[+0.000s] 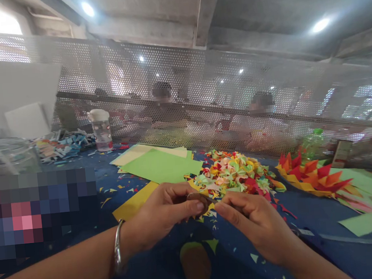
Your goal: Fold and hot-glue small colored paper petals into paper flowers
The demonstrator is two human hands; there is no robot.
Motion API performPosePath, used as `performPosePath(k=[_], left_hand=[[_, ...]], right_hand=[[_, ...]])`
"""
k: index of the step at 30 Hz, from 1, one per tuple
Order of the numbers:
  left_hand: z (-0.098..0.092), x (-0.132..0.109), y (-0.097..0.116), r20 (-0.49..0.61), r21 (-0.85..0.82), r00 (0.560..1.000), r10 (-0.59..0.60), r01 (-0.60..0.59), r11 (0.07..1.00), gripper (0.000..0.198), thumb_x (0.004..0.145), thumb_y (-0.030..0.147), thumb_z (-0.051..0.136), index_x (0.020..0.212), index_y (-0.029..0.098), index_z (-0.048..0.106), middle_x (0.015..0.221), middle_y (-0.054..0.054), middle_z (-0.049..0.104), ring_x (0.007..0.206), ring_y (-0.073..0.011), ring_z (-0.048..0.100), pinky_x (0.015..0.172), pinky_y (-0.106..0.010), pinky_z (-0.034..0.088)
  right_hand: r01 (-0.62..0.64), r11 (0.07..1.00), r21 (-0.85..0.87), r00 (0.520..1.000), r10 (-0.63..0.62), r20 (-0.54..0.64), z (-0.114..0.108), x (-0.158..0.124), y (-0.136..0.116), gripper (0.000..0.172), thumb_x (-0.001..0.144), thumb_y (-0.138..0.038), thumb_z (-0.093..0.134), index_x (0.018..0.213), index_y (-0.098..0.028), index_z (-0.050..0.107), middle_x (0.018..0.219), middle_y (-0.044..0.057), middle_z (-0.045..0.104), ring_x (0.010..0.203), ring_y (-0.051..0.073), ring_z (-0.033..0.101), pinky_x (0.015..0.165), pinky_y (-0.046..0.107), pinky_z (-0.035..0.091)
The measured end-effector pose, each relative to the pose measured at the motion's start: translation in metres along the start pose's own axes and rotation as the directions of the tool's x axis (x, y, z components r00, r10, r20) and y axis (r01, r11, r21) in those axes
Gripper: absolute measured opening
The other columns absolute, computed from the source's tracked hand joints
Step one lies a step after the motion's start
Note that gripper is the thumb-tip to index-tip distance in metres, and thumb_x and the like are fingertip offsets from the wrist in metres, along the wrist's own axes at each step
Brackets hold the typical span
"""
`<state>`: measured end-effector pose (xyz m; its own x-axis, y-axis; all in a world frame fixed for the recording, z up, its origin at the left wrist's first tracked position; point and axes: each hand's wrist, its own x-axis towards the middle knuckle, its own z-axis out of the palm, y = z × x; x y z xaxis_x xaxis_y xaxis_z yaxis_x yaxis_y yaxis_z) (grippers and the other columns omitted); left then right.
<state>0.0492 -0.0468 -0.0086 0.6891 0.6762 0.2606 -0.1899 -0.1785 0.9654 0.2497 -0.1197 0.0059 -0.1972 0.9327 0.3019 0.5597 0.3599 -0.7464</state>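
Both hands meet over the blue table [315,223], just in front of a heap of small folded paper pieces [233,174] in many colours. My left hand [165,214], with a metal bangle at the wrist, pinches a small dark brown piece [196,197] between thumb and fingers. My right hand [255,222] has its fingers closed on the other end of the same piece. A brown disc with a green edge [195,263] lies on the table below the hands.
Green [160,164] and yellow [134,203] paper sheets lie behind the hands. Red and orange spiked paper shapes [311,173] sit at the right, a capped bottle [101,129] at the back left. Paper scraps litter the table. Two people sit behind a perforated metal screen [202,98].
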Motion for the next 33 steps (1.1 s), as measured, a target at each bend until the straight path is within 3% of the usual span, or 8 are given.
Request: performPosePath(k=[18,26,31,33], left_hand=[[-0.003,0.000,0.005,0.023,0.031,0.998,-0.053,0.053,0.998,0.009,0.077,0.021,0.069,0.071,0.014,0.070,0.063,0.003,0.056,0.056,-0.0082,0.041,0.051,-0.023,0.028],[-0.002,0.001,0.007,0.068,-0.027,0.995,-0.070,0.072,0.997,0.009,0.074,0.019,0.069,0.069,0.012,0.068,0.065,0.002,0.057,0.062,-0.0091,0.045,0.060,-0.022,0.034],[-0.003,0.001,0.010,0.054,0.084,0.987,-0.152,0.148,0.985,0.013,0.077,0.022,0.067,0.069,0.012,0.064,0.063,0.003,0.054,0.055,-0.0069,0.040,0.050,-0.020,0.029],[-0.005,0.000,0.011,0.080,0.170,0.975,-0.207,0.192,0.967,0.012,0.078,0.024,0.067,0.077,0.013,0.064,0.068,0.002,0.058,0.055,-0.0073,0.044,0.049,-0.019,0.032]], right_hand=[[-0.011,0.999,-0.041,1.000,0.012,0.007,0.002,0.001,0.001,0.040,0.094,-0.047,0.048,0.064,-0.021,0.043,0.061,-0.005,0.033,0.057,0.012,0.032,0.052,0.026,0.028],[-0.005,0.997,-0.072,1.000,0.007,0.017,0.003,0.000,0.001,0.040,0.094,-0.046,0.047,0.063,-0.021,0.043,0.061,-0.005,0.033,0.057,0.012,0.032,0.052,0.027,0.028],[-0.015,0.998,-0.064,1.000,0.014,-0.013,0.003,0.001,0.004,0.040,0.095,-0.046,0.047,0.063,-0.022,0.041,0.062,-0.005,0.032,0.057,0.013,0.032,0.052,0.027,0.029],[-0.018,0.999,-0.045,0.999,0.016,-0.045,0.002,0.001,0.005,0.041,0.094,-0.047,0.047,0.063,-0.022,0.040,0.061,-0.005,0.030,0.056,0.012,0.030,0.051,0.027,0.027]])
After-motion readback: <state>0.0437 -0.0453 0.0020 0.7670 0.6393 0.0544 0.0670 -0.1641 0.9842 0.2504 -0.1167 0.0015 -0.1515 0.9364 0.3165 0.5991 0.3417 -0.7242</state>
